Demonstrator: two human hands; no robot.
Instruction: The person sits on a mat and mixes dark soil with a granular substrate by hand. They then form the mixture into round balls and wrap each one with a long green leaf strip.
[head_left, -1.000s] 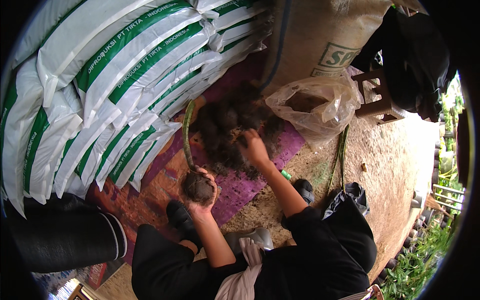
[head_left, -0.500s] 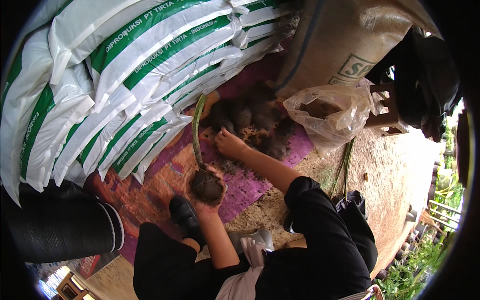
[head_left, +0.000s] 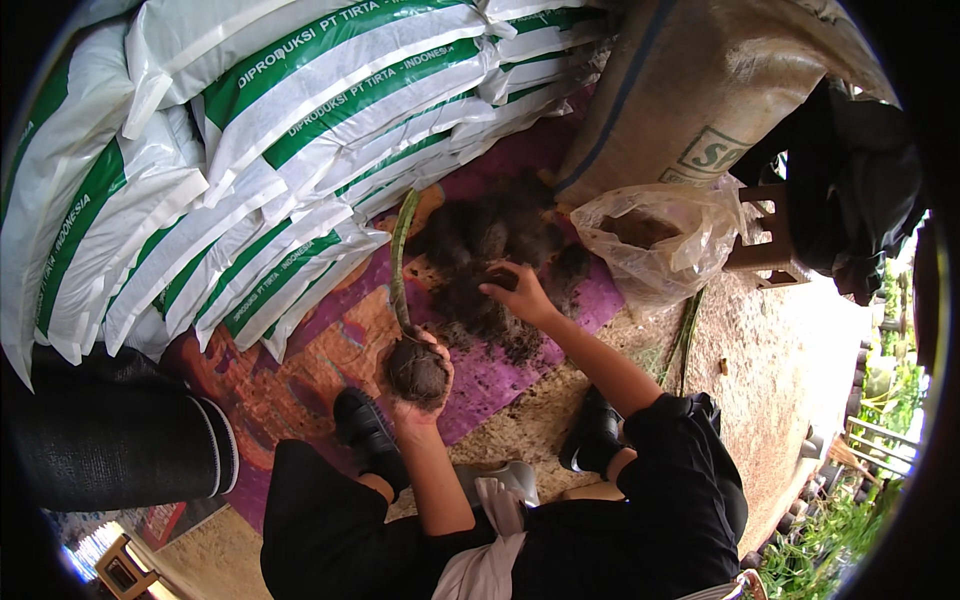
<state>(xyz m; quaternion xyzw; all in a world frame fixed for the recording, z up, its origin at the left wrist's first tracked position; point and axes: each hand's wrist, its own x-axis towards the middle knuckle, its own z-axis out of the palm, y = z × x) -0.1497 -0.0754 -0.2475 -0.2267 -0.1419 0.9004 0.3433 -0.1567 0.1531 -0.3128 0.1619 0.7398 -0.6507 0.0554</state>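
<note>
A ball of dark, fibrous soil (head_left: 416,371) rests in my left hand (head_left: 441,388), whose fingers are wrapped round its side. One long, mottled green leaf (head_left: 398,262) stands up from the top of this ball, leaning slightly right. My right hand (head_left: 520,296) is over the near part of a dark soil heap (head_left: 470,235), its thumb and forefinger apart. Dark soil shows between and below these fingers, and I see nothing held in them. Rounded clumps lie at the far side of the heap, and loose crumbs are scattered toward me.
White and green sacks (head_left: 330,110) are stacked at the far left. A large tan sack (head_left: 690,90) and a clear plastic bag (head_left: 660,245) with brown material stand at right, beside a brown plastic stool (head_left: 770,245). A black roll (head_left: 120,440) lies at left. Purple-orange sheeting (head_left: 300,380) covers the ground.
My right hand has drawn back from the heap's far clumps, toward me and to the right, its thumb and forefinger now apart. My left hand keeps the soil ball in nearly the same place.
</note>
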